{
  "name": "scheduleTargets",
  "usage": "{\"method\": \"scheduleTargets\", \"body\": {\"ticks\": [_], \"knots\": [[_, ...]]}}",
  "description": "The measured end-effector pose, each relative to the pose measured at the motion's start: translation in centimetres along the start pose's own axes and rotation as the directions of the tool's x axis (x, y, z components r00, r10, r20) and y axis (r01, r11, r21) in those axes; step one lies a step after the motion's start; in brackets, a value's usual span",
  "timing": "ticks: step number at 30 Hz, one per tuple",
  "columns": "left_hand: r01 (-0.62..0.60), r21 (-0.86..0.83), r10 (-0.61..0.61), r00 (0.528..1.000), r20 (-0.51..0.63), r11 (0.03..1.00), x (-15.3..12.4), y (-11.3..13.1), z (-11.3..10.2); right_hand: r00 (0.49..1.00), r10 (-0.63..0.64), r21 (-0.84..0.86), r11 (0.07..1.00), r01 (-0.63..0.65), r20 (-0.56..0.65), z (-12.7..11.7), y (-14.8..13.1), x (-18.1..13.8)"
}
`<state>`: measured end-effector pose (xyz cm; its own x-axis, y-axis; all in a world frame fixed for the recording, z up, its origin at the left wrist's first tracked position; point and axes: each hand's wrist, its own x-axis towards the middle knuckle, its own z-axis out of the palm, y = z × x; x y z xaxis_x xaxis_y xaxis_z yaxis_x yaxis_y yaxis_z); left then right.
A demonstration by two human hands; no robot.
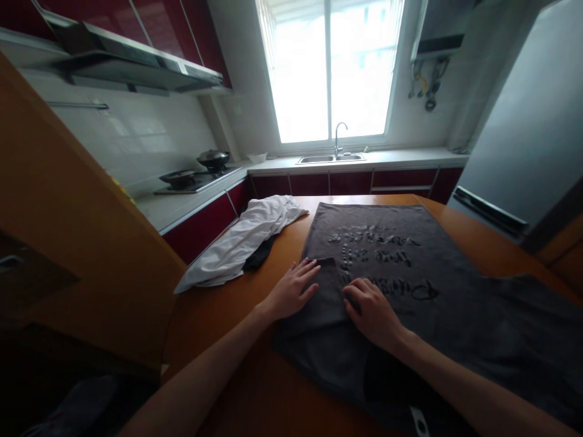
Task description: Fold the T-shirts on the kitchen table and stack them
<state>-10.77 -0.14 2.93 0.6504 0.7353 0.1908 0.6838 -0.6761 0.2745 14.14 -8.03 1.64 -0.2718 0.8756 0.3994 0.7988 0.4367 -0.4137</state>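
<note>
We see the dark grey lettered garment (441, 325) spread on the wooden table (241, 321), our left hand (292, 292) open and flat, apparently steadying its near-left part. Our right hand (373, 312) curls; whether it pinches cloth, we cannot tell.

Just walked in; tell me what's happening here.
A person has both bare hands on a dark grey garment spread over a wooden table. The left hand lies spread near its left edge; the right hand rests beside the lettering, fingers curled, its grip unclear. A white cloth lies rumpled farther left.
</note>
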Motion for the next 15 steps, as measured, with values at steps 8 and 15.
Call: {"method": "scheduleTargets", "body": {"ticks": [8,15], "knots": [[-0.063,0.03,0.063,0.998,0.006,0.998,-0.3,1.4,-0.6,1.0,0.004,0.019,1.0,-0.005,0.026,0.1,0.0,-0.1],[-0.146,-0.007,0.145,0.975,0.168,0.989,-1.0,2.9,0.2,0.999,0.02,0.013,1.0,-0.021,0.03,0.1,0.1,0.2]]}}
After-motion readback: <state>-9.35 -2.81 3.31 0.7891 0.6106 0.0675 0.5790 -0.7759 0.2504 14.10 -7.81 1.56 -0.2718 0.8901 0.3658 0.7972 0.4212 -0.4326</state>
